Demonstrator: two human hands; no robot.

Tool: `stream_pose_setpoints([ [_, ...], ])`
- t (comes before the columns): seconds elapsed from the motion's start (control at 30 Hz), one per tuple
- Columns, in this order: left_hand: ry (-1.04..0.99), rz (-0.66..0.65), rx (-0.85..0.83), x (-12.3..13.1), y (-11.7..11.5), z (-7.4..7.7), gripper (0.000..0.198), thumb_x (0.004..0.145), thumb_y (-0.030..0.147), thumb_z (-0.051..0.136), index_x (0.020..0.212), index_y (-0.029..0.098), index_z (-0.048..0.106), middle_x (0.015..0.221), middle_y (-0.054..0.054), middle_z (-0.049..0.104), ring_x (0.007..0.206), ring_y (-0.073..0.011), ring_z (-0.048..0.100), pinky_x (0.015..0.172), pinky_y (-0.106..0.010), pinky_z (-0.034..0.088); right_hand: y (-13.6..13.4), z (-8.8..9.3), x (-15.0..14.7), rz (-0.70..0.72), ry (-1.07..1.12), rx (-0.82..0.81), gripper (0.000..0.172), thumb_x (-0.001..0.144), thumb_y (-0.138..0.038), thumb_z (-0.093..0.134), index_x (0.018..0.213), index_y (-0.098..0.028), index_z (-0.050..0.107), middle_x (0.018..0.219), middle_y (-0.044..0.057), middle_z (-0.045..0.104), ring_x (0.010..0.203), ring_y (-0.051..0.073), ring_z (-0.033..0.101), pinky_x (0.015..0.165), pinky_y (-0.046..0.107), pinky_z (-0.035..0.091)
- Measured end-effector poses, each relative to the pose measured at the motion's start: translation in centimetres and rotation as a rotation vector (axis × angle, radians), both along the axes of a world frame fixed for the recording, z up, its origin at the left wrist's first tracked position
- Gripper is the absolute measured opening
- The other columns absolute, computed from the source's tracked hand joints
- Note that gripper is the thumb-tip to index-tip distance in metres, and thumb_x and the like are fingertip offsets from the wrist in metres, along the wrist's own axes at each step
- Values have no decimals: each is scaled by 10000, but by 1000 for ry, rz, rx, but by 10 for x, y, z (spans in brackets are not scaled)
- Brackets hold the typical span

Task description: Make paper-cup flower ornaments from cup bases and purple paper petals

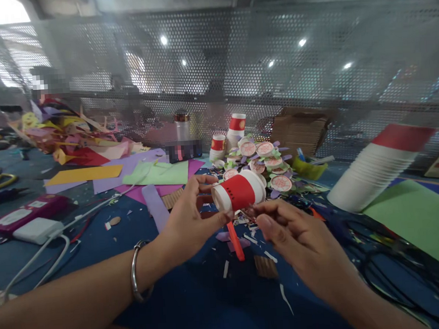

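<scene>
In the middle of the view is a small white paper cup [239,192] with a red band, tipped on its side above the table. My left hand [183,219] grips it by its left end, thumb below and fingers above. Just under the cup's right end, my right hand [302,236] is closed in a pinch; what its fingertips hold is too small to make out. A red-orange strip [236,242] shows below the cup. Behind it lies a heap of round white paper pieces with red prints [280,182] and green and purple edges.
A tall leaning stack of paper cups [372,170] stands at right, by green paper [420,221] and black cables [393,278]. Smaller cup stacks [237,124] and a bottle [182,127] stand at the back. Coloured sheets [160,173], a white charger [38,229] and scissors [0,181] lie left.
</scene>
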State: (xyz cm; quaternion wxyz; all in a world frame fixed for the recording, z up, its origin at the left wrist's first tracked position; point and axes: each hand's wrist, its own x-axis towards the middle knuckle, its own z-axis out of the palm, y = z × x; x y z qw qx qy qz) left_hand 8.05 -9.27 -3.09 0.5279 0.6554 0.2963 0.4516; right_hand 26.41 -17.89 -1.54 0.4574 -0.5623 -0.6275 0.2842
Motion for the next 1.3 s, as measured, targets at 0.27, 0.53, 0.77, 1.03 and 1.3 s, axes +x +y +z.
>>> stream_pose_setpoints([
  [0.27,-46,16,54,1,-7,-7,474,780,265,780,1115,214,448,1136,-89,626,1067,-241,640,844,-380,583,3,-8,-4,143,90,-161,365,924,-577,584,1017,-231,652,676,-27,555,534,97,483,449,202,369],
  [0.53,-44,50,72,1,-9,-10,463,774,250,776,1080,223,430,1202,-106,623,1129,-270,633,859,-391,590,-4,-3,-14,81,253,-240,376,882,-604,625,941,-233,629,655,-47,450,502,81,326,437,195,274],
  [0.77,-47,50,72,2,-10,-9,486,780,264,776,1086,231,401,1201,-105,627,1160,-277,621,859,-395,596,-4,-4,-13,88,236,-250,393,886,-625,595,945,-238,627,674,-39,449,524,96,364,437,191,320],
  [1.03,-61,47,85,3,-12,-9,478,793,265,772,1086,231,395,1187,-91,627,1145,-267,628,880,-401,596,-3,-5,-12,123,279,-220,365,896,-596,606,930,-233,622,641,-59,392,500,79,298,422,182,255],
  [1.3,-101,28,76,3,-14,-7,461,799,239,762,1081,226,397,1161,-93,626,1129,-264,638,871,-393,601,-4,-6,-12,165,343,-237,342,928,-563,599,921,-221,601,638,-78,353,485,57,238,421,182,198],
])
